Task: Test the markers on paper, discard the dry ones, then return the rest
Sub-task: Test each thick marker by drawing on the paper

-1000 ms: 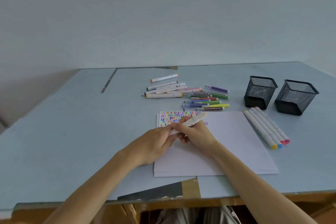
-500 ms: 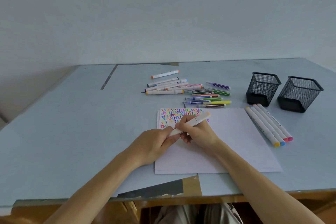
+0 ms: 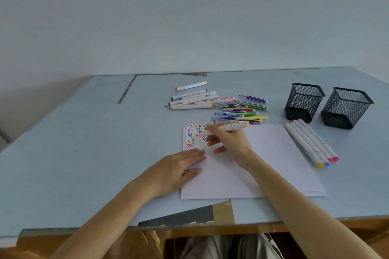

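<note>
With the right hand (image 3: 229, 141) gripping the marker (image 3: 226, 128) and the left hand (image 3: 179, 166) flat, fingers relaxed, on the paper (image 3: 263, 164), a slack press risks the sheet sliding.

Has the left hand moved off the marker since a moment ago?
Yes. The left hand has left the white marker and come down toward the white paper sheet's near-left part, lying flat.

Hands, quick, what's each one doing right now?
Left hand: open, resting flat on the paper.
Right hand: holding a white marker.
</note>
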